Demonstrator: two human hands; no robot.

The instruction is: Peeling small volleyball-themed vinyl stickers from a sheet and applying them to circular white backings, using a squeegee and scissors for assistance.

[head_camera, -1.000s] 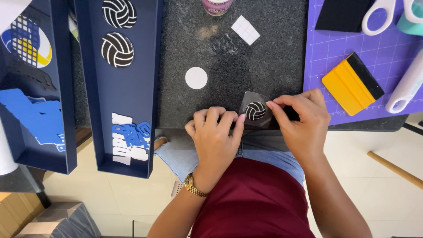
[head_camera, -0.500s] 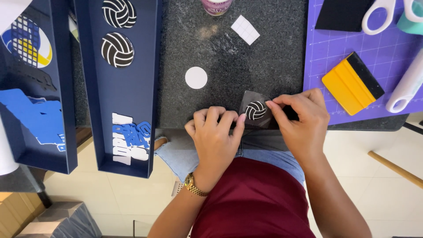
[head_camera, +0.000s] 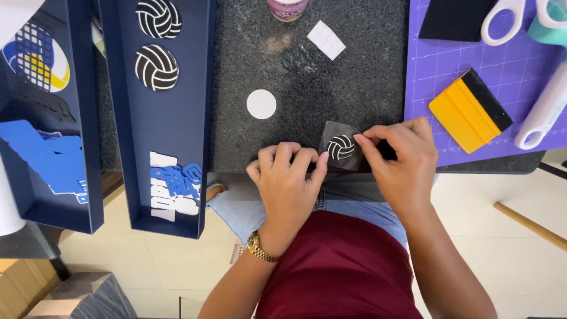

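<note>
A small black-and-white volleyball cut-out (head_camera: 341, 147) lies on a dark square backing sheet (head_camera: 338, 131) at the near edge of the black granite counter (head_camera: 331, 82). My left hand (head_camera: 287, 177) presses on the sheet's left side with curled fingers. My right hand (head_camera: 401, 159) pinches the sheet's right edge beside the ball, thumb and forefinger together. A white paper disc (head_camera: 261, 104) lies a little beyond my left hand.
Two navy trays stand at left: the near one (head_camera: 204, 88) holds two volleyball cut-outs (head_camera: 156, 67) and blue-white lettering (head_camera: 176, 190). A purple cutting mat (head_camera: 449, 65) at right carries a yellow scraper (head_camera: 469, 110), scissors (head_camera: 502, 18) and a white tool (head_camera: 543, 112). A white gridded slip (head_camera: 326, 39) lies farther back.
</note>
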